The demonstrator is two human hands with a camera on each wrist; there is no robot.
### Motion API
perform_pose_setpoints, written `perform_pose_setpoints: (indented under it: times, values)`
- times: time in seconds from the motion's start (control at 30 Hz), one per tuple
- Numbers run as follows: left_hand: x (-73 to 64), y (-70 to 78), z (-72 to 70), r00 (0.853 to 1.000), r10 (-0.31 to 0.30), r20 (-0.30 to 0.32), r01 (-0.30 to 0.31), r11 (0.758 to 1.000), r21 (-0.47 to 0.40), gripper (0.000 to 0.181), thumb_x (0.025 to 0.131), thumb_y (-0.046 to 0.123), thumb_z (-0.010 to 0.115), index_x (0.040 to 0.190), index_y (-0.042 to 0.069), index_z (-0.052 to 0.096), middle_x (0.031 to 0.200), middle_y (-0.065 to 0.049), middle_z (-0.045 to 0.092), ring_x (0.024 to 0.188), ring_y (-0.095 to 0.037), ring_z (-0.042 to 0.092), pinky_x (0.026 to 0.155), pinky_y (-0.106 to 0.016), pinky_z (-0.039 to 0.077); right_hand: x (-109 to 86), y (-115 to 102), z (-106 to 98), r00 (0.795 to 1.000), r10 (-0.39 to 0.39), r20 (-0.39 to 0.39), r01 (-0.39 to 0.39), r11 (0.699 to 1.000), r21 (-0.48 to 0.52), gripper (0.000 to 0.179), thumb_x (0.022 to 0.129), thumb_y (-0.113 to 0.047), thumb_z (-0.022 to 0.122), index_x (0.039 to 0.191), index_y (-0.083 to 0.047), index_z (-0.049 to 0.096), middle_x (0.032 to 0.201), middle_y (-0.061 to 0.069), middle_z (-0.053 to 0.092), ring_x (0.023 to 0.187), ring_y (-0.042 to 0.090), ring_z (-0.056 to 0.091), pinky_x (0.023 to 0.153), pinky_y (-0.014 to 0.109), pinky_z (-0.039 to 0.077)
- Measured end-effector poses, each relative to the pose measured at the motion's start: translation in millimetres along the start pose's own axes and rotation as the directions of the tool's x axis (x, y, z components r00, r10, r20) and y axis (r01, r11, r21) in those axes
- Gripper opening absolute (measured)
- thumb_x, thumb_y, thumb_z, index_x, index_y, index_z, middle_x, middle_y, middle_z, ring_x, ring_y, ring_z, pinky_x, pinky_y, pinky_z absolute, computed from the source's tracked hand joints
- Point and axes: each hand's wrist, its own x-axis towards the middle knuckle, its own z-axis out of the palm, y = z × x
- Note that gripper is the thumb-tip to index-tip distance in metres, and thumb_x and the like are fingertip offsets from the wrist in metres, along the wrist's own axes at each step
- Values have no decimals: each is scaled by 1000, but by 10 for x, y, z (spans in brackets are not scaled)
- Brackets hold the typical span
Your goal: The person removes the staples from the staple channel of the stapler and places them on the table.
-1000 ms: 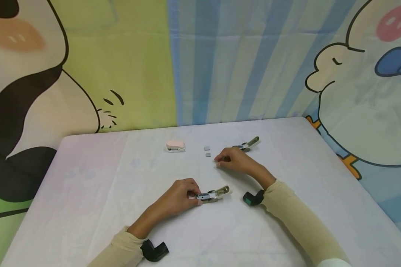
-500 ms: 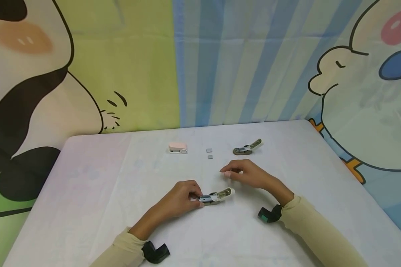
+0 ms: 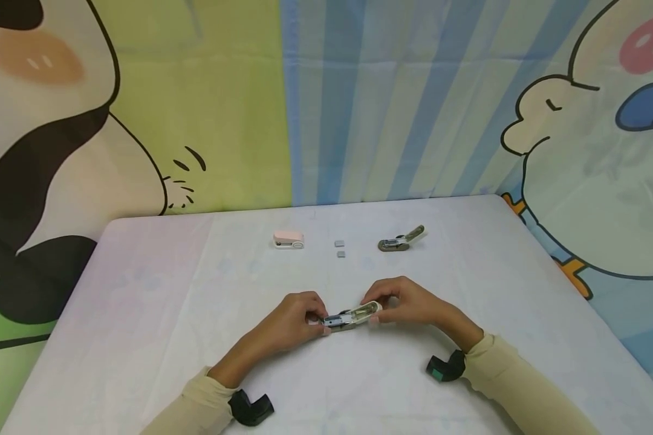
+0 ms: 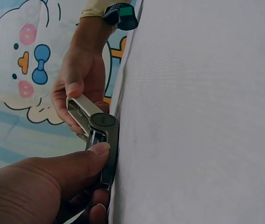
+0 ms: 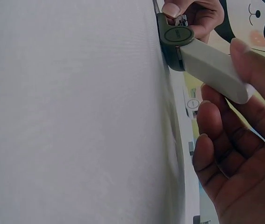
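In the head view, a small stapler lies on the white table with its cream lid swung up to the right. My left hand holds its olive-grey base at the front end; in the left wrist view the thumb presses on the base's side. From the other side my right hand pinches the tip of the raised lid between thumb and fingers. The metal staple channel shows between the base and lid in the left wrist view, while the base's front end is hidden by my left fingers.
Farther back on the table stands a closed pink stapler. Right of it lie two small grey blocks. Another olive stapler sits with its lid raised at the back right. A patterned curtain hangs behind.
My right hand has come toward me from near the grey blocks and the back stapler, and now pinches the near stapler's lid. My left hand has kept its hold on the base.
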Motion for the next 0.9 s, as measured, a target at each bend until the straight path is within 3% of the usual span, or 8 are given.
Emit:
perform_pose_setpoints:
  times: [0.27, 0.43, 0.63, 0.9]
  values:
    - [37, 24, -28, 1000, 5, -3, -5, 1000, 27, 12, 79, 13, 82, 86, 12, 72, 88, 8, 61, 75, -9, 55, 67, -24, 47, 19, -322, -61, 999, 39, -9, -39, 997, -63, 22, 81, 2, 76, 102, 1, 71, 98, 13, 69, 77, 24, 57, 68, 45, 48]
    - [90, 23, -11, 1000, 5, 10, -5, 999, 47, 12, 80, 14, 81, 87, 12, 72, 88, 9, 62, 75, -9, 55, 66, -24, 46, -4, -351, -86, 995, 92, -26, -94, 994, -57, 21, 82, 2, 75, 103, 1, 72, 99, 12, 69, 78, 23, 57, 69, 46, 47]
    - [263, -6, -9, 1000, -5, 18, 4, 999, 53, 12, 79, 13, 81, 86, 12, 72, 84, 10, 61, 74, -8, 55, 66, -25, 47, -18, -259, -159, 992, 103, -67, -109, 990, -85, 21, 84, -1, 74, 105, 0, 71, 97, 12, 69, 77, 14, 55, 67, 34, 47]
    - [699, -17, 51, 999, -10, 51, 5, 996, 90, 14, 80, 12, 81, 89, 7, 71, 83, 6, 62, 74, -8, 54, 66, -24, 46, -163, 159, -357, 979, 121, -166, -143, 981, -131, 22, 86, -1, 72, 109, -2, 71, 101, 9, 69, 77, 15, 55, 64, 31, 46]
